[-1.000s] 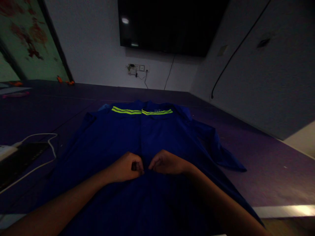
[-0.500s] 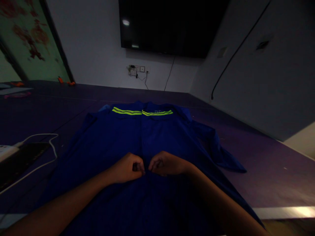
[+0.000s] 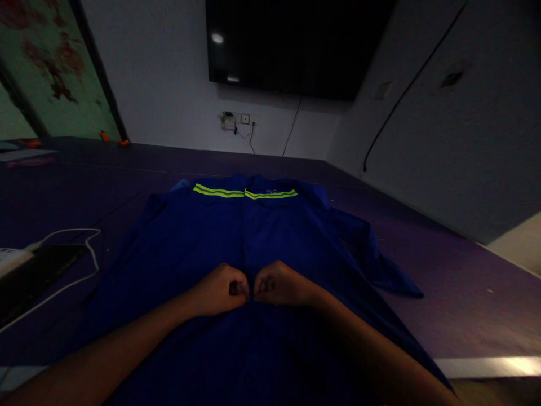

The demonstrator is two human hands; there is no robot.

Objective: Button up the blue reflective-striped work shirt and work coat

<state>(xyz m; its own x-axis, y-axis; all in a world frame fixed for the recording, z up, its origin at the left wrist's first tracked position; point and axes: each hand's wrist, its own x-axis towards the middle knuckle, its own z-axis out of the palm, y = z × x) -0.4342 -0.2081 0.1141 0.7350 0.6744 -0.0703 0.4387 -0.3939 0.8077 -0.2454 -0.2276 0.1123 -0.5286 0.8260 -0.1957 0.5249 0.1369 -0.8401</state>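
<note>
A dark blue work jacket (image 3: 203, 237) with yellow-green reflective strips across the chest lies front up, its collar at the far end. Both my hands are at the front opening along its middle, close together. My left hand (image 3: 226, 290) is closed in a pinch on the cloth at the left side of the opening. Facing it, my right hand (image 3: 281, 285) pinches the jacket at the other side, its fingertips almost meeting the left ones. Whether a button is between the fingers is hidden by the dark.
The jacket lies on a purple surface (image 3: 406, 225) with a pale front edge (image 3: 486, 366). At left are a dark flat object (image 3: 46, 276) and a white cable (image 3: 91, 248). A wall with a large screen (image 3: 291, 45) and sockets (image 3: 240, 119) stands behind.
My right hand has moved slightly left, narrowing the gap to my left hand. The left hand and the jacket have barely moved.
</note>
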